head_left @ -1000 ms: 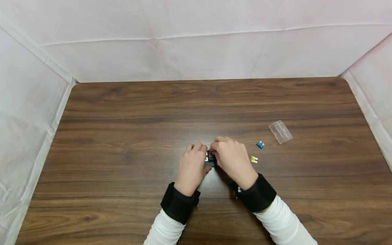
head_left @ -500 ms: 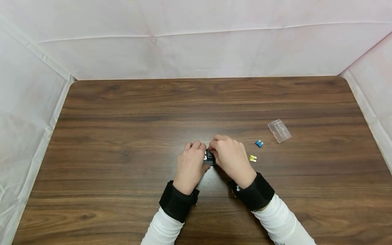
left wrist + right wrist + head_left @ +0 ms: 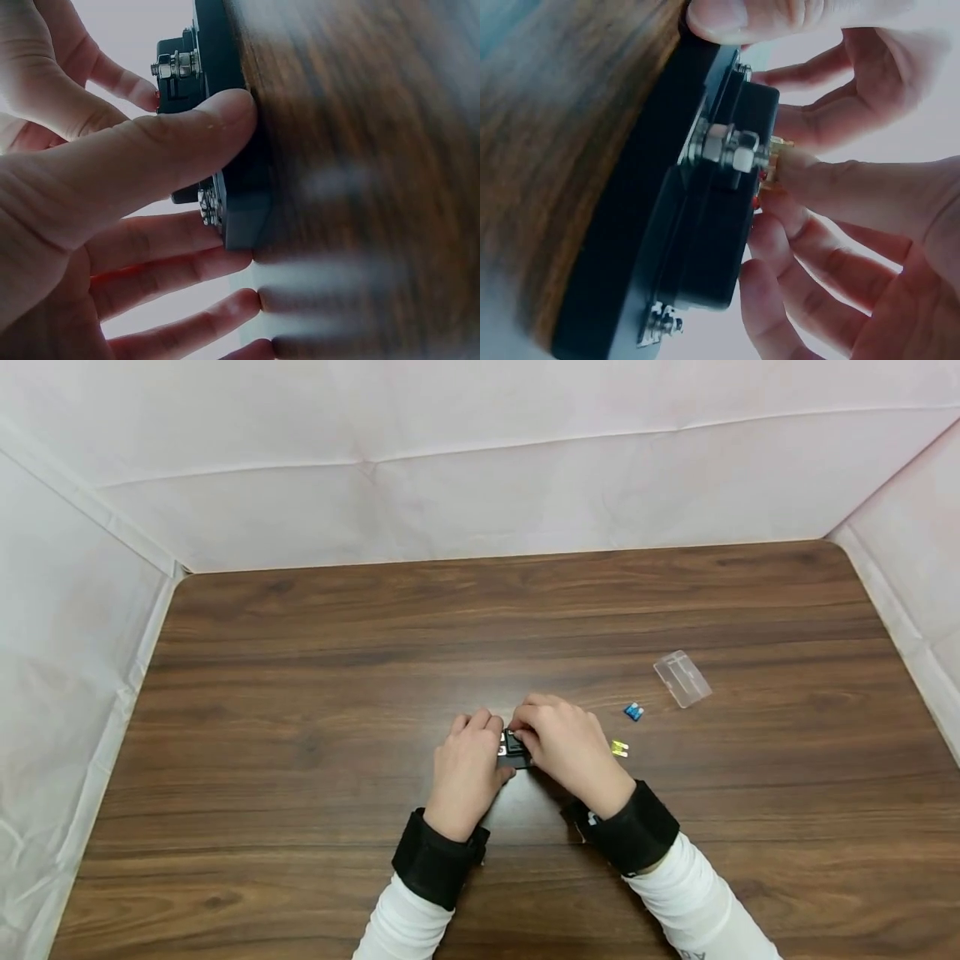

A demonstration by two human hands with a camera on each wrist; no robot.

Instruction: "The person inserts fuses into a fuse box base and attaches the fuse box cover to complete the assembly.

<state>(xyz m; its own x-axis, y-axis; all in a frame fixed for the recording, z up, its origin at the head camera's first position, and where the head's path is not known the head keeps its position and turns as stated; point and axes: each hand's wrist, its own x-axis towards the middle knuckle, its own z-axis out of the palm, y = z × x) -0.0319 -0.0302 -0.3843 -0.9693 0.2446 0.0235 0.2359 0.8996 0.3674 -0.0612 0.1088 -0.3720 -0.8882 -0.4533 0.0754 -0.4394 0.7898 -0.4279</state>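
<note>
A black fuse block [image 3: 516, 747] with metal studs and nuts lies on the table, partly covered by both hands. My left hand [image 3: 467, 772] grips its left side, the thumb along the base in the left wrist view and the fingers across the far side. Over the block's top, my right hand [image 3: 572, 752] pinches a small amber see-through blade fuse [image 3: 781, 142] between thumb and fingers, right at the top face. Most of that fuse is hidden by the fingertips. Small red spots [image 3: 757, 201] show beside it.
To the right of the hands lie a blue blade fuse [image 3: 633, 712] and a yellow blade fuse [image 3: 619, 748] on the wooden table [image 3: 300, 677]. A clear plastic cover [image 3: 682, 679] lies behind them. White cloth walls [image 3: 480, 502] enclose the table's back and sides.
The head view has tilted slightly. Both hands stay at the fuse block, with only slight shifts of the right hand and wrist. The loose fuses and clear cover stay put.
</note>
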